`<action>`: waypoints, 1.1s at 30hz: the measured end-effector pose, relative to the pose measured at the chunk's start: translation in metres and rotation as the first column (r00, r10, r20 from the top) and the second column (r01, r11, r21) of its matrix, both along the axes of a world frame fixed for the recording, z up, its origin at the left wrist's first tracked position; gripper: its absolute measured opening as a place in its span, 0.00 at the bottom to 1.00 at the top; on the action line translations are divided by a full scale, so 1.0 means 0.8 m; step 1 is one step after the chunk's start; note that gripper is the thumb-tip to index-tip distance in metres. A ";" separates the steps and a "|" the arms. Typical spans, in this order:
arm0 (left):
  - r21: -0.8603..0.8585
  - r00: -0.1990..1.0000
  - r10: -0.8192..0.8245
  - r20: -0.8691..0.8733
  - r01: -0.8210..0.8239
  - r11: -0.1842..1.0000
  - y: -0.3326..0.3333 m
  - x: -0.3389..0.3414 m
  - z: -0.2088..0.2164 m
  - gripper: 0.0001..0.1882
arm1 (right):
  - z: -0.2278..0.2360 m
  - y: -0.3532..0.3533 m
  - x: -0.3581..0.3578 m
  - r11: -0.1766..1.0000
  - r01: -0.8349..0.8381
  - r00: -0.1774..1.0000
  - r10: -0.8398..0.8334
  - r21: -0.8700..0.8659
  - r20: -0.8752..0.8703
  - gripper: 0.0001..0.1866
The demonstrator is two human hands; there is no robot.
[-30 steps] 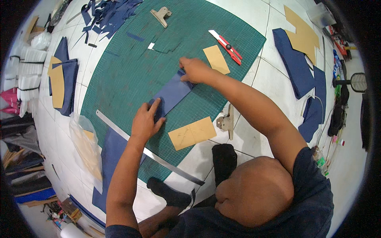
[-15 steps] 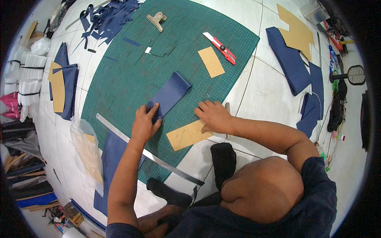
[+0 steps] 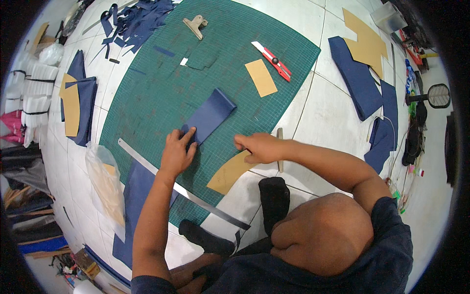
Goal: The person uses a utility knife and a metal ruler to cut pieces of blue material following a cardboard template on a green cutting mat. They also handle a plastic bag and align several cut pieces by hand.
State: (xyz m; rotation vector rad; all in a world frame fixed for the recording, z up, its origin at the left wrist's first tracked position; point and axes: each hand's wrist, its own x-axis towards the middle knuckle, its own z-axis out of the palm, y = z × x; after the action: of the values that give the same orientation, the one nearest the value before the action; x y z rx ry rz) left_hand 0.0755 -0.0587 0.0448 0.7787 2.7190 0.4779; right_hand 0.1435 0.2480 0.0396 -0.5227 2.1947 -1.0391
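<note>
A folded strip of dark blue fabric [image 3: 214, 110] lies on a green cutting mat [image 3: 142, 103]. My left hand [image 3: 177, 152] rests on its near end, index finger stretched out and thumb apart, pressing rather than gripping. To the right, my right hand [image 3: 263, 148] is closed at the end of a tan card piece [image 3: 226, 175]. That card curves up from the mat's near edge. Its held end is hidden under my fingers. Just beside my right wrist, a narrow metal bar [image 3: 280, 166] lies on the tiles.
A steel ruler [image 3: 196, 198] crosses the mat's near left edge. Farther off lie a red cutter [image 3: 275, 61], a small tan card [image 3: 261, 78] and a bulldog clip [image 3: 196, 25]. Blue fabric pieces [image 3: 355, 81] lie right; fabric scraps [image 3: 142, 24] are heaped at the far left.
My right hand has closed on the tan card and shifted slightly; the card, flat before, now bends upward. My left hand stays on the blue fabric strip.
</note>
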 end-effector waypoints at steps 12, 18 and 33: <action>0.128 0.995 -0.061 -0.079 0.071 0.989 -0.029 -0.017 -0.033 0.29 | 0.007 -0.025 -0.151 0.800 0.530 0.842 -0.537 -0.282 0.060 0.21; 0.177 0.939 0.233 0.254 -0.282 0.943 -0.019 -0.005 -0.013 0.39 | -0.040 -0.028 -0.141 0.840 0.520 0.770 -0.539 -0.152 -0.342 0.20; 0.031 0.976 0.216 0.043 -0.217 0.976 0.005 0.009 -0.008 0.44 | -0.030 -0.029 -0.140 0.849 0.527 0.790 -0.508 -0.043 -0.345 0.18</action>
State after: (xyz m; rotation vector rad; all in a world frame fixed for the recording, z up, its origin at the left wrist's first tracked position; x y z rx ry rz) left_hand 0.0828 -0.0546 0.0385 0.4768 2.7783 0.5835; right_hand 0.0312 0.2246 0.0156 -0.0596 2.7672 -1.2275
